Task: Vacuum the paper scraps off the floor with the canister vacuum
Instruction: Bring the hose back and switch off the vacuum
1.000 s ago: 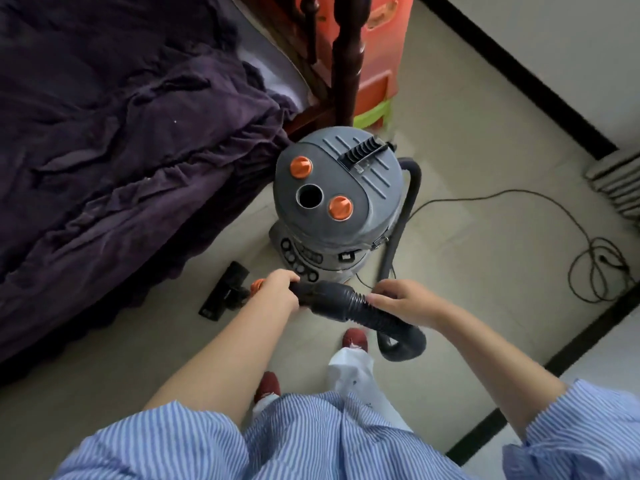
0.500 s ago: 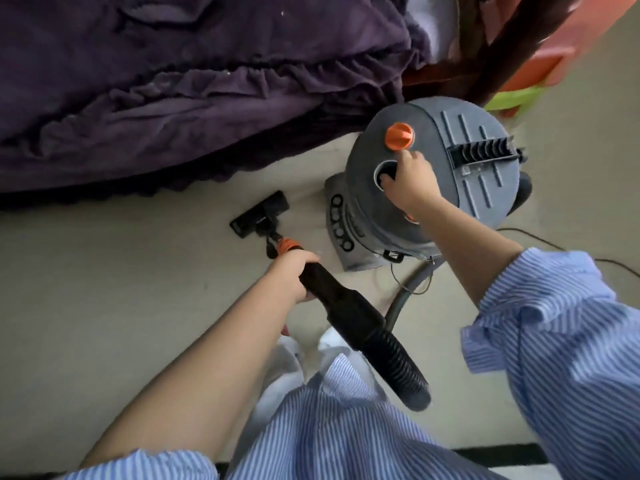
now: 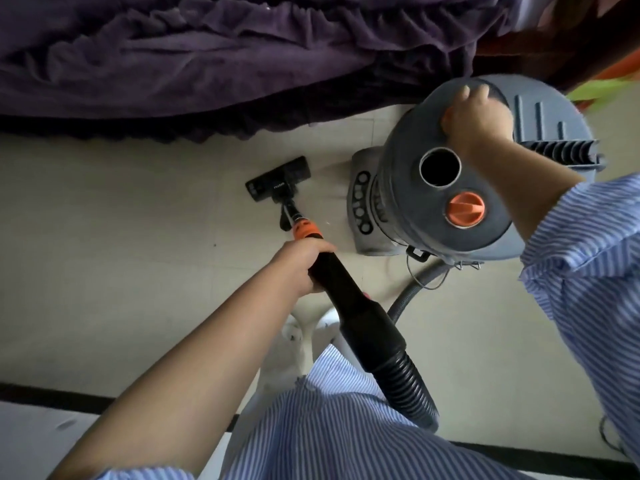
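One grey cylindrical canister vacuum [image 3: 460, 188] on pale floor tiles [image 3: 138, 237], right hand [image 3: 474, 116] curled over a knob on its lid, beside one round open port [image 3: 440, 167] and one visible ribbed orange knob [image 3: 465, 209], left hand [image 3: 301, 265] gripping one black rigid wand [image 3: 349, 299], one flat rectangular floor nozzle [image 3: 278, 179] ahead of it, one corrugated hose [image 3: 405, 386] behind, one purple ruffled bedspread [image 3: 225, 53] beyond

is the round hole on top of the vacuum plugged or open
Open. The round hole on the canister lid shows dark and empty, with nothing in it; the hose is not attached there, and the orange knob sits beside it.
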A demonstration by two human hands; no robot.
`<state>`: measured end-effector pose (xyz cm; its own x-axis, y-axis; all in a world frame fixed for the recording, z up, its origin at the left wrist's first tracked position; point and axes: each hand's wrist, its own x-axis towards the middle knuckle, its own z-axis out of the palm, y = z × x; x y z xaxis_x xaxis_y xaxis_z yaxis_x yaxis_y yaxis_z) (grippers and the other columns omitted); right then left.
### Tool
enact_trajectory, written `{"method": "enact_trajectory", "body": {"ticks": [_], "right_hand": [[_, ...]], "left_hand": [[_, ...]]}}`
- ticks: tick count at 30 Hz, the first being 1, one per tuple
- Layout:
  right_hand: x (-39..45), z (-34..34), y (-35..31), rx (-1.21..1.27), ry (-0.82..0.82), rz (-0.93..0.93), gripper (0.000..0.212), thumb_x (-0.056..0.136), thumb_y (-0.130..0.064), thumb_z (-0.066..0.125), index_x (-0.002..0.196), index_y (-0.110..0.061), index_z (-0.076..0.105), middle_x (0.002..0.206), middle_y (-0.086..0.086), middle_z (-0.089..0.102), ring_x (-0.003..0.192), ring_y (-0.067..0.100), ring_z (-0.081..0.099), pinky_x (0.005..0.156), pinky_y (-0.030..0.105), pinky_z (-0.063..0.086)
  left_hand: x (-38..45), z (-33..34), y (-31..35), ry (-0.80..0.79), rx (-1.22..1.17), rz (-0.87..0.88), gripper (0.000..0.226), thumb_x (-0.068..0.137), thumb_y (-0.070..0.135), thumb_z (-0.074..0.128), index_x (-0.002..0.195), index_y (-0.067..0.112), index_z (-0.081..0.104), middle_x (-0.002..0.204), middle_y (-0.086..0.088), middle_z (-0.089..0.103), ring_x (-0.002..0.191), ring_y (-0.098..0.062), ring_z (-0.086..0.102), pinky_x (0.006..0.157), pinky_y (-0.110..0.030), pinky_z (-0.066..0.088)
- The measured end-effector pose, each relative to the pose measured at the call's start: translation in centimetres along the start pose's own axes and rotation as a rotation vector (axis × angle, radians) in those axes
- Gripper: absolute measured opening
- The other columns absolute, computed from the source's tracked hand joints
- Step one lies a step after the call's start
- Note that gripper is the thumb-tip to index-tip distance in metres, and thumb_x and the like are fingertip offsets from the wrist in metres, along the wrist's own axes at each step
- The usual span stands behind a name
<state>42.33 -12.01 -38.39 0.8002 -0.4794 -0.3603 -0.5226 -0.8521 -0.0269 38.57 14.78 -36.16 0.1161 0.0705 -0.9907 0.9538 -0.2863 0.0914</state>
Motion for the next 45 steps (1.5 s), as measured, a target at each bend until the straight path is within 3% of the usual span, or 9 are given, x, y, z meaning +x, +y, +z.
{"method": "enact_trajectory", "body": {"ticks": [5,10,16,22,25,28,35,39,45], "right_hand": [[0.4,0.4,0.1,0.009,-0.062,0.078,0.046,0.095,-0.012,0.042,0.136,0.007,0.03,0.134,0.031,0.037,0.114,0.048,0.047,0.089,0.049,0.04],[1.2,-0.6,0.5,-0.199,-0.184,-0.139,0.039,0.093,-0.008,0.044,0.13,0.004,0.046,0.131,0.028,0.048,0.119,0.043,0.047,0.094,0.048,0.041],[1.3,-1.9,0.1,-0.255,-0.26,-0.176,0.037,0.092,-0.007,0.044,0.126,0.005,0.05,0.133,0.026,0.047,0.124,0.041,0.043,0.101,0.051,0.035],[-5.6,1.1,-1.6,-0.062,-0.113,-0.116,0.05,0.083,0.001,0.054,0.131,0.002,0.04,0.142,0.021,0.025,0.126,0.041,0.031,0.095,0.051,0.038],[-9.9,3.4,-2.2,0.065,-0.182,-0.164,0.041,0.085,-0.009,0.051,0.124,0.003,0.048,0.136,0.022,0.034,0.123,0.041,0.035,0.096,0.046,0.037],[-13.7,5.1,-2.8,0.216,-0.218,-0.231,0.038,0.088,-0.021,0.048,0.112,0.005,0.061,0.123,0.025,0.05,0.116,0.04,0.045,0.097,0.038,0.035],[-21.9,0.4,-5.4,0.797,-0.677,0.099,0.042,0.099,-0.035,0.038,0.114,-0.003,0.06,0.101,0.01,0.06,0.088,0.018,0.056,0.076,0.029,0.048],[-25.3,-0.9,-5.7,0.842,-0.753,0.206,0.046,0.088,-0.043,0.056,0.123,-0.014,0.054,0.114,0.007,0.06,0.104,0.023,0.059,0.094,0.035,0.048],[-28.9,-2.7,-7.9,0.688,-0.661,0.193,0.043,0.076,-0.028,0.074,0.112,-0.019,0.051,0.099,-0.002,0.054,0.092,0.017,0.053,0.082,0.026,0.043]], "left_hand": [[-0.1,-0.4,-0.7,0.008,0.013,0.003,0.052,0.086,0.006,0.061,0.134,0.004,0.04,0.112,-0.016,0.054,0.08,-0.026,0.058,0.053,-0.037,0.046],[-0.5,-0.9,-1.4,0.01,-0.006,0.021,0.053,0.086,0.007,0.063,0.134,0.003,0.039,0.121,-0.017,0.055,0.093,-0.029,0.057,0.055,-0.038,0.047],[-0.7,-1.2,-1.9,-0.012,0.009,0.039,0.047,0.087,0.007,0.062,0.13,0.0,0.043,0.103,-0.014,0.055,0.096,-0.029,0.055,0.069,-0.038,0.046],[-0.9,-1.2,-2.2,-0.071,-0.034,0.038,0.032,0.091,0.009,0.057,0.12,0.004,0.046,0.087,-0.01,0.051,0.083,-0.025,0.056,0.077,-0.039,0.045],[-1.0,-0.9,-1.9,-0.072,-0.055,0.031,0.006,0.092,0.008,0.055,0.091,0.008,0.049,0.081,-0.008,0.05,0.071,-0.02,0.053,0.077,-0.037,0.044],[-1.1,-0.5,-1.7,-0.058,-0.048,0.049,0.027,0.094,0.007,0.052,0.071,0.015,0.039,0.074,-0.005,0.045,0.065,-0.017,0.049,0.073,-0.035,0.045],[-2.6,0.5,-1.0,-0.118,0.076,0.089,0.024,0.095,0.004,0.048,0.073,0.004,0.041,0.073,-0.012,0.046,0.063,-0.022,0.047,0.082,-0.04,0.043],[-3.3,0.0,0.2,-0.127,0.183,0.121,0.013,0.094,0.004,0.048,0.082,0.0,0.047,0.085,-0.016,0.053,0.07,-0.027,0.052,0.079,-0.043,0.044],[-4.0,-2.1,1.5,-0.136,0.455,0.167,0.011,0.093,0.008,0.051,0.085,0.001,0.05,0.086,-0.015,0.053,0.063,-0.025,0.049,0.067,-0.036,0.054]]}}
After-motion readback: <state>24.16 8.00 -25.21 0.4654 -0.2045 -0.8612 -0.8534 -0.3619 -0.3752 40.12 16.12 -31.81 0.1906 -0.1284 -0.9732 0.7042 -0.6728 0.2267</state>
